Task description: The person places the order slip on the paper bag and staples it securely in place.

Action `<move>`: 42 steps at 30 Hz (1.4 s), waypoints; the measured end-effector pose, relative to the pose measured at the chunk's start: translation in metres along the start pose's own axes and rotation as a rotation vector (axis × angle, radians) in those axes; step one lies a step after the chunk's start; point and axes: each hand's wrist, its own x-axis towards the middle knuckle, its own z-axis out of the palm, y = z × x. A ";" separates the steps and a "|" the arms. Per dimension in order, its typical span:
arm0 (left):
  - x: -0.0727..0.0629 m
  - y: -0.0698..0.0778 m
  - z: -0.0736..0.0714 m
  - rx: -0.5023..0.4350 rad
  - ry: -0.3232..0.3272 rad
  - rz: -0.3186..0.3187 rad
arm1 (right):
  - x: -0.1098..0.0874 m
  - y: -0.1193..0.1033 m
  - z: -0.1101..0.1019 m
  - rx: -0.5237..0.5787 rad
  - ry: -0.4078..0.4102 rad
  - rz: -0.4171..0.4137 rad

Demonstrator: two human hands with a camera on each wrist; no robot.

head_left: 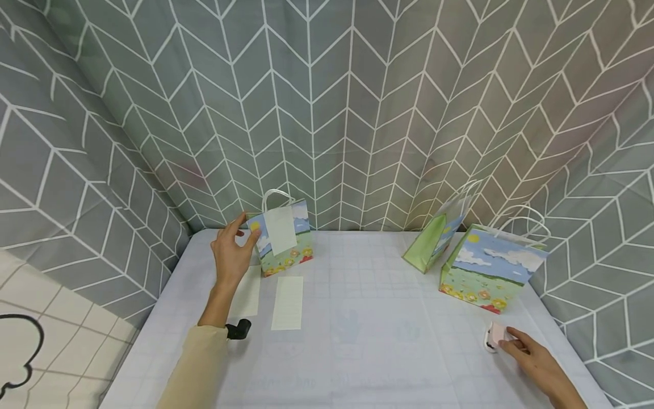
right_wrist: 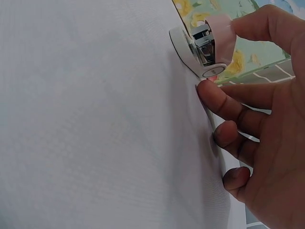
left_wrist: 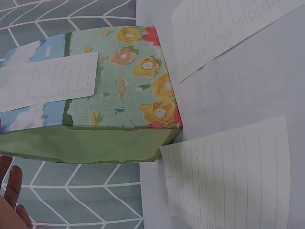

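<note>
In the head view, my left hand (head_left: 231, 250) pinches the left upper edge of a small paper gift bag (head_left: 301, 241), thumb in front. The bag stands tilted at the table's back left, with a sky-and-flowers print and white handles. A lined paper slip (head_left: 281, 230) lies against its front; the left wrist view shows the slip (left_wrist: 52, 78) ending above the printed flowers. On the right, my right hand (head_left: 533, 358) holds a small pink-and-white stapler (head_left: 497, 334) at the table, its thumb against the pink part of the stapler (right_wrist: 221, 38).
Two more printed gift bags, one turned sideways (head_left: 436, 236) and one facing front (head_left: 490, 267), stand at the back right. Two paper slips lie near the left bag: one in front (head_left: 288, 303), one beside my left forearm (head_left: 247, 292). A patterned curtain (head_left: 332, 113) hangs behind.
</note>
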 end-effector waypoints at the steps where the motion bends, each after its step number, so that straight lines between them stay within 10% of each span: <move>1: 0.000 0.000 0.000 -0.006 -0.001 0.001 | 0.000 0.000 0.000 0.000 -0.004 0.004; 24: -0.006 -0.007 -0.012 -0.032 -0.019 -0.026 | -0.001 -0.002 -0.010 -0.040 0.034 -0.049; 42: -0.036 -0.023 -0.031 0.054 -0.086 -0.112 | 0.005 -0.009 -0.018 0.083 0.333 -0.248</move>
